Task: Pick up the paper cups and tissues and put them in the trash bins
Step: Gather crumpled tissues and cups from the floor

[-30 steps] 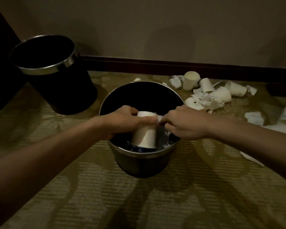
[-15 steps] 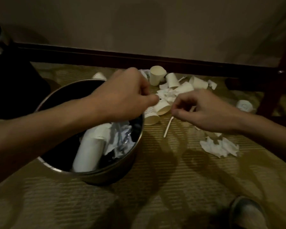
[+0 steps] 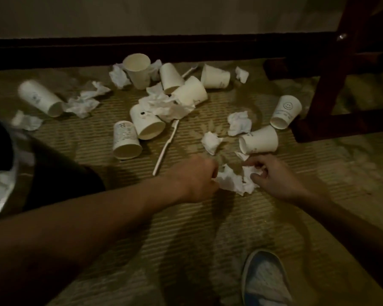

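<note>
A crumpled white tissue [image 3: 233, 183] lies on the carpet between my hands. My left hand [image 3: 197, 177] is curled and pinches its left edge. My right hand [image 3: 274, 180] pinches its right side between thumb and fingers. Several paper cups lie tipped over beyond it: one just past my right hand [image 3: 260, 140], a smiley-face cup [image 3: 285, 111], a printed cup [image 3: 126, 140] and a far-left cup [image 3: 40, 98]. More tissue wads [image 3: 211, 142] [image 3: 239, 122] are scattered among them. The trash bin [image 3: 60, 180] stands at the left edge with white paper inside.
A white plastic stick [image 3: 166, 146] lies on the carpet left of my hands. A dark red wooden furniture frame [image 3: 332, 62] stands at the right. A dark baseboard [image 3: 75, 47] runs along the wall. My shoe [image 3: 263, 281] is at the bottom right.
My hands left the bin, where a cup and tissue were dropped, and moved right and down to the floor. The view swung right. Both hands now pinch a tissue on the carpet.
</note>
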